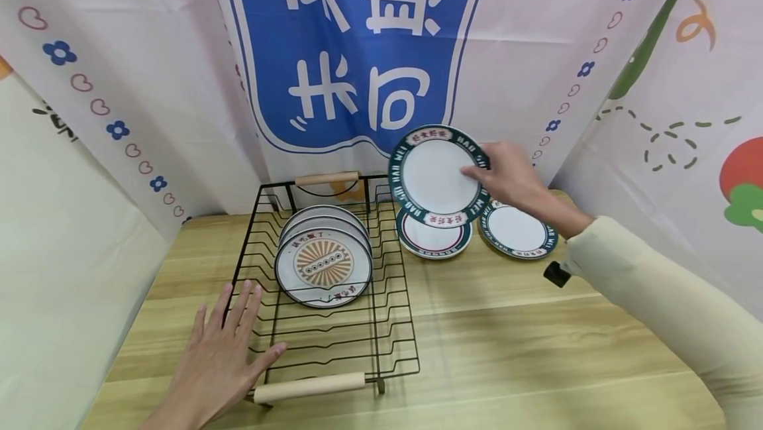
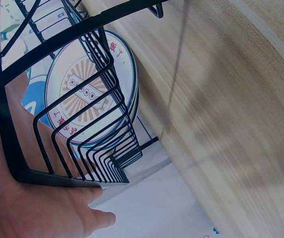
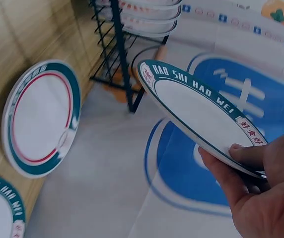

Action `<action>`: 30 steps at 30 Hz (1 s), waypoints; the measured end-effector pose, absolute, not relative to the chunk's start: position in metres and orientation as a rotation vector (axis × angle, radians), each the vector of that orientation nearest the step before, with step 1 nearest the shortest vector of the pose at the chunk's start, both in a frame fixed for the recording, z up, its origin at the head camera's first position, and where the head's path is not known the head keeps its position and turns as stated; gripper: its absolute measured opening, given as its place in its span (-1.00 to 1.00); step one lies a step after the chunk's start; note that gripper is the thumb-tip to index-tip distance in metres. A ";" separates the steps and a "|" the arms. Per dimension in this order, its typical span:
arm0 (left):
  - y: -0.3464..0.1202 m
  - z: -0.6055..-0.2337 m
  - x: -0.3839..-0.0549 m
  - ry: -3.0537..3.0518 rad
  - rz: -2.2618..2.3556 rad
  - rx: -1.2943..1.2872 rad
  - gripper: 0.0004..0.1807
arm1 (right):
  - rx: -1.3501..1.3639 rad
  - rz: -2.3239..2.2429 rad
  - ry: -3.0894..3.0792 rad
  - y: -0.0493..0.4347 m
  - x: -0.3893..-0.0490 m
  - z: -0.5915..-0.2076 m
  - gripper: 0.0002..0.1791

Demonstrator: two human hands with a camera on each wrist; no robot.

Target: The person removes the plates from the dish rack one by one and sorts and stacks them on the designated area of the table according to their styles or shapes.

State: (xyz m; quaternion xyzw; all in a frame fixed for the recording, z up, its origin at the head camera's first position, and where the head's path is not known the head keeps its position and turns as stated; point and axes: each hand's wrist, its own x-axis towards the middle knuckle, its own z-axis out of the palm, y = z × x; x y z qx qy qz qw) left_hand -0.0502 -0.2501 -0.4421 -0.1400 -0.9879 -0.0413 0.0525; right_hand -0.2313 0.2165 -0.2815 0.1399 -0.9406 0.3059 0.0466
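Note:
My right hand (image 1: 509,175) pinches the edge of a green-rimmed white plate (image 1: 440,175), thumb on its face and fingers beneath. The plate is tilted up, off the table, right of the black wire dish rack (image 1: 396,324). With fingers spread, my left hand (image 1: 223,350) rests against the rack's left side near its front wooden handle (image 1: 310,387). Several plates with an orange sunburst print (image 1: 324,264) stand in the rack's rear slots, one behind another. In the left wrist view the rack's frame (image 2: 47,178) lies along the left palm.
Two more green-rimmed plates lie on the wooden table (image 1: 507,330): one with a red inner ring (image 1: 432,238), partly under the held plate, and another (image 1: 517,231) farther right. Behind the table hangs a printed cloth (image 1: 524,32). A small black object (image 1: 557,274) is at the right sleeve.

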 end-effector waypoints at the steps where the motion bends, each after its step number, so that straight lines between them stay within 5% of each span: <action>1: -0.250 -0.442 -0.050 -3.004 -0.124 -0.426 0.14 | 0.395 0.928 -2.877 0.224 -0.232 -0.283 -0.72; 17: -0.252 -0.441 -0.050 -2.997 -0.141 -0.422 0.14 | 0.042 0.885 -2.955 0.346 -0.253 -0.335 -0.53; 30: -0.250 -0.441 -0.050 -2.992 -0.170 -0.425 0.13 | -0.369 1.076 -3.080 0.411 -0.246 -0.382 -0.64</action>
